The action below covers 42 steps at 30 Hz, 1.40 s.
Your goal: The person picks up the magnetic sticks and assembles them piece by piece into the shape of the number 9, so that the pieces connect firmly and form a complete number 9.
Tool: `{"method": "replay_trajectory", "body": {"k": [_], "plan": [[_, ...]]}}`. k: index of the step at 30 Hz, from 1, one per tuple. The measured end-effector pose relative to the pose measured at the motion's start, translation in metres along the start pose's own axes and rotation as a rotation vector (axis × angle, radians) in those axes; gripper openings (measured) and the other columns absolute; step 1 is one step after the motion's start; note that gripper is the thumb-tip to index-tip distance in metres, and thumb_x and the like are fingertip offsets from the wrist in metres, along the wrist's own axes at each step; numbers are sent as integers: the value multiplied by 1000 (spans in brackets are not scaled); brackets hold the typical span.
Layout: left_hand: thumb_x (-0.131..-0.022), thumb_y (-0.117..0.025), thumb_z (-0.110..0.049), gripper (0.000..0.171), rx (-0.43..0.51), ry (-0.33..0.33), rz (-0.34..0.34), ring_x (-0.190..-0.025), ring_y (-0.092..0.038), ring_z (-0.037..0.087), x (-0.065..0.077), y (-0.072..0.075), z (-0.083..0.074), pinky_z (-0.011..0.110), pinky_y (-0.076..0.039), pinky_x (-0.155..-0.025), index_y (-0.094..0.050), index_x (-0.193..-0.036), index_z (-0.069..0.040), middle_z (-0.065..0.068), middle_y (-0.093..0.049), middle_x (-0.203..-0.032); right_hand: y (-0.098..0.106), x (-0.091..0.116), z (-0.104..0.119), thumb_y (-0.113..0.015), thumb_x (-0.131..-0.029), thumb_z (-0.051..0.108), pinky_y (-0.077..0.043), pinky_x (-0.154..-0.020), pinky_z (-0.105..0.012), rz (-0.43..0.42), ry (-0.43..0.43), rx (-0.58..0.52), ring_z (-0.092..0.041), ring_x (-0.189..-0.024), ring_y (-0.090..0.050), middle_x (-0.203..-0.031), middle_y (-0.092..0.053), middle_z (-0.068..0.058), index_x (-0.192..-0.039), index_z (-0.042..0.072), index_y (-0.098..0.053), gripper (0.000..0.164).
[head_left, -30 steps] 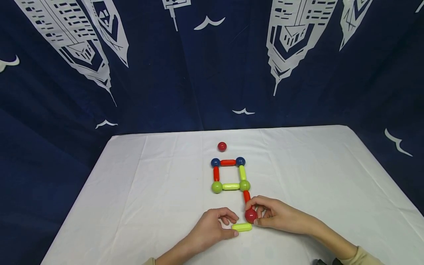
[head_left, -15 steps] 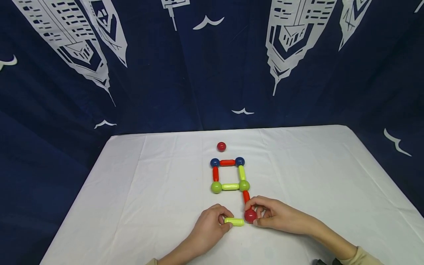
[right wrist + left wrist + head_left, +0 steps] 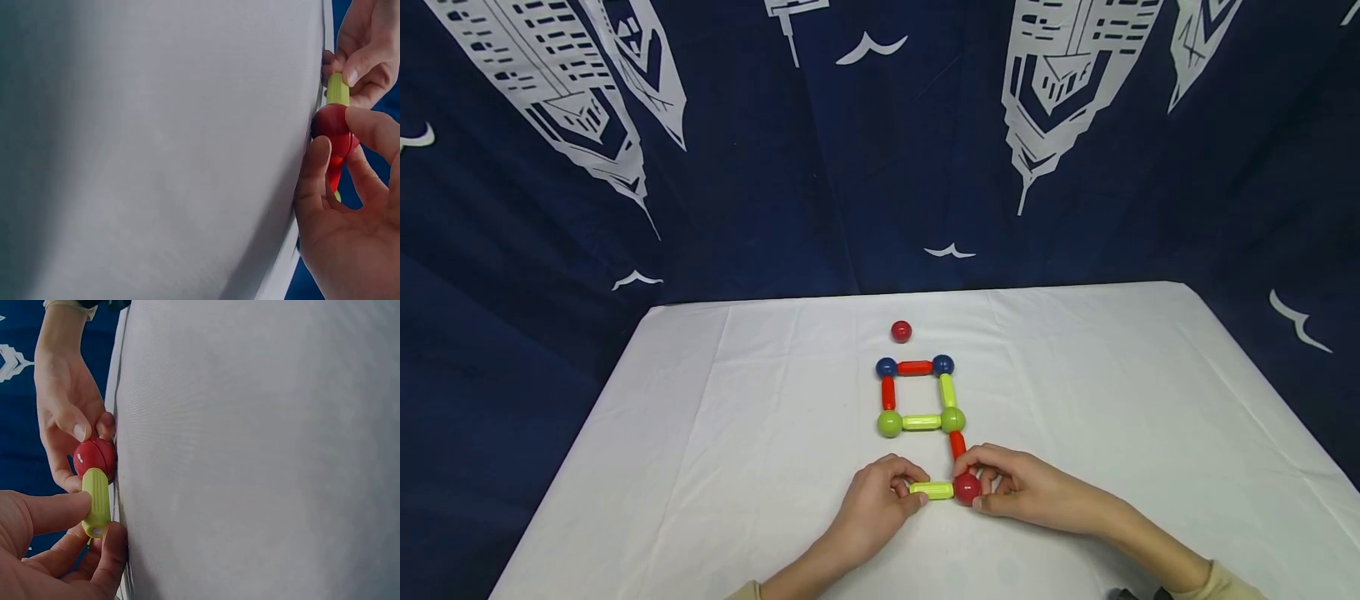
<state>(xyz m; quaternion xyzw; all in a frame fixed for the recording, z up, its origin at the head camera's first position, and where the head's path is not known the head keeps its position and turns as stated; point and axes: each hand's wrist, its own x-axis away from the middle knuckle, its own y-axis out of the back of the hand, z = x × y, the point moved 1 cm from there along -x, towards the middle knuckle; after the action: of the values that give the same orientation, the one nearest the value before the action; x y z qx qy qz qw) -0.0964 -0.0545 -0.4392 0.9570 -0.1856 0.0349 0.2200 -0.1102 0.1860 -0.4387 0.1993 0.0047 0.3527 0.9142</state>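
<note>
Between its thumb and fingers my left hand (image 3: 874, 505) pinches a yellow-green magnetic rod (image 3: 934, 490). The rod's right end touches a red ball (image 3: 967, 489), which my right hand (image 3: 1033, 487) holds from the right side. A red rod (image 3: 957, 445) runs from that ball up to a green ball (image 3: 952, 419), the near right corner of a square of rods and balls. In the left wrist view the yellow-green rod (image 3: 96, 501) meets the red ball (image 3: 94, 457) end-on. The right wrist view shows thumb and fingers about the red ball (image 3: 332, 127).
The square's other corners are a second green ball (image 3: 891, 424) and two blue balls (image 3: 887, 368). A loose red ball (image 3: 902, 332) lies beyond it on the white-covered table (image 3: 760, 433). A dark blue printed curtain (image 3: 850, 167) hangs behind.
My left hand has picked up the yellow-green rod from beside the red ball and brought its end against that ball. The right hand has stayed in place.
</note>
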Motion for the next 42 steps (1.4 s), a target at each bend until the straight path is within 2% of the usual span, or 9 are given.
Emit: {"method": "replay_trajectory", "body": {"k": [8, 12, 15, 21, 25, 30, 34, 37, 42], "plan": [[-84, -74, 1, 18, 72, 0, -13, -74, -53, 13, 2, 6, 3, 20, -45, -62, -71, -99, -7, 0, -58, -86, -4, 4, 2, -69, -92, 15, -52, -71, -26, -30, -2, 21, -18, -86, -57, -101, -60, -3, -122, 20, -60, 32], [-86, -72, -1, 17, 78, -19, -43, -76, -55, 15, -2, 23, 3, 22, -48, -65, -70, -102, -6, 1, -60, -87, -4, 5, 3, -69, -93, 16, -51, -71, -25, -37, -8, 32, -18, -86, -57, -101, -60, -2, -122, 21, -60, 31], [-88, -70, -1, 16, 70, -47, -106, -78, -55, 17, -12, 41, 4, 23, -48, -65, -70, -103, -4, 2, -62, -87, -4, 5, 3, -69, -92, 16, -51, -72, -25, -34, -22, 28, -18, -87, -56, -101, -60, -2, -122, 21, -60, 31], [-90, -67, -1, 13, -11, -82, -264, -80, -56, 18, -48, 76, 10, 25, -48, -68, -70, -102, -3, 2, -64, -86, -4, 5, 4, -69, -92, 16, -51, -72, -25, -20, -28, 11, -20, -88, -57, -102, -60, -4, -123, 19, -59, 32], [-90, -68, -4, 14, -42, -68, -307, -82, -57, 19, -78, 92, 16, 26, -47, -69, -70, -104, -2, 3, -65, -88, -4, 5, 4, -69, -92, 15, -51, -72, -25, -17, -28, 3, -20, -88, -57, -103, -60, -4, -123, 18, -59, 32], [-90, -70, -8, 20, -19, -56, -282, -86, -57, 21, -115, 101, 23, 25, -47, -68, -69, -109, -2, 5, -65, -93, -4, 5, 3, -69, -92, 14, -51, -73, -25, -16, -39, -2, -20, -88, -57, -103, -60, -4, -123, 18, -59, 32], [-89, -71, -10, 26, -12, -60, -247, -88, -58, 21, -140, 103, 21, 24, -49, -70, -68, -114, -3, 6, -66, -97, -4, 6, 2, -69, -92, 15, -51, -73, -25, -16, -39, -5, -20, -88, -57, -103, -60, -5, -123, 18, -59, 32], [-89, -72, -9, 30, -4, -75, -227, -90, -60, 21, -157, 103, 18, 24, -49, -72, -67, -117, -2, 8, -67, -102, -4, 6, 2, -69, -92, 16, -51, -72, -25, -15, -36, -11, -20, -88, -57, -102, -60, -5, -123, 18, -59, 33], [-88, -71, -6, 36, 77, -92, -187, -97, -60, 23, -179, 98, 16, 24, -49, -78, -64, -123, 0, 13, -65, -117, -3, 6, 2, -69, -92, 17, -52, -74, -26, -21, -35, -10, -20, -89, -57, -102, -60, -5, -123, 19, -59, 33]]}}
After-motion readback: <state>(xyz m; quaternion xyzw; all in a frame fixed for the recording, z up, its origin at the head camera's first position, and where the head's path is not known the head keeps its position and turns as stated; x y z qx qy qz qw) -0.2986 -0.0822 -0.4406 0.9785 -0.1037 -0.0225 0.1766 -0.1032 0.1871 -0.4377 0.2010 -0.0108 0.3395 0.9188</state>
